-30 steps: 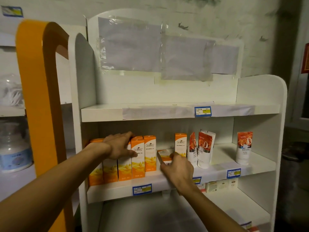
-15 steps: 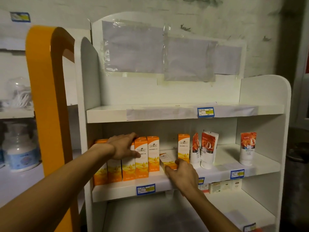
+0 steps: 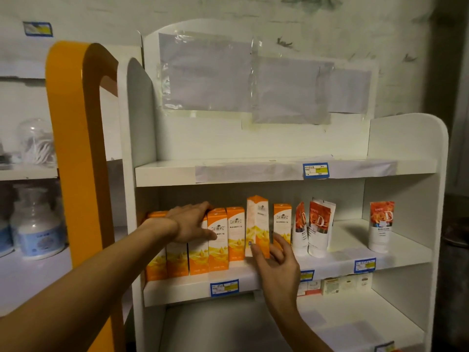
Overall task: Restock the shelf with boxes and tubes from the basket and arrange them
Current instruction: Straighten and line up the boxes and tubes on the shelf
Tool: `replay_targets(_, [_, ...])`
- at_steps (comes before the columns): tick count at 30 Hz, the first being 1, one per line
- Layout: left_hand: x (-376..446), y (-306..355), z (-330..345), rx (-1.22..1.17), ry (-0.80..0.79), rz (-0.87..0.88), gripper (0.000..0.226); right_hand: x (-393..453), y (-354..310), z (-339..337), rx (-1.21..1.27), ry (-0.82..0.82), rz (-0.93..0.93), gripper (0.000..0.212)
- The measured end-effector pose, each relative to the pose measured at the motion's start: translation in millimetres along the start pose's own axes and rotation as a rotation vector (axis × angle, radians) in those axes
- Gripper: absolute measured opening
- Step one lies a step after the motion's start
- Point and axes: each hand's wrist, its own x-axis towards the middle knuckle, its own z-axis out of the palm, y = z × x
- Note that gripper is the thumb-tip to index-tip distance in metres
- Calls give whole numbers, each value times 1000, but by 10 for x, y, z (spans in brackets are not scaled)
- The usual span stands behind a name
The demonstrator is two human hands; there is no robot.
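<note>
White shelving (image 3: 279,171) against a scuffed wall carries a row of orange boxes (image 3: 218,240) at the left of its middle shelf, with three tubes (image 3: 320,226) further right. Lying flat over the tops of the row, the left hand (image 3: 191,222) has its fingers straight. The right hand (image 3: 275,262) holds the lower end of one box (image 3: 257,224) between thumb and fingers, upright and slightly turned, between the row and another single box (image 3: 281,219).

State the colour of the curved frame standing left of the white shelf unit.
The curved frame is bright orange, seen in the head view.
</note>
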Motion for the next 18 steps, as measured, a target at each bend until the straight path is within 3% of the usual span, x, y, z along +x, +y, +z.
replay_targets(2, [-2, -3, 6, -5, 1, -3, 68, 33, -17, 71, 22, -47, -42, 75])
replay_targets(4, [-7, -5, 8, -9, 2, -6, 68, 86, -4, 141, -116, -81, -100, 82])
replay_targets(7, [-13, 1, 6, -16, -3, -6, 66, 156, 34, 177, -410, -128, -172, 80])
replay_targets(11, [-9, -2, 6, -19, 0, -15, 66, 221, 155, 196, -606, -292, -190, 66])
replay_targets(18, [18, -3, -14, -26, -37, -9, 68, 372, 216, 222, -467, -427, -118, 39])
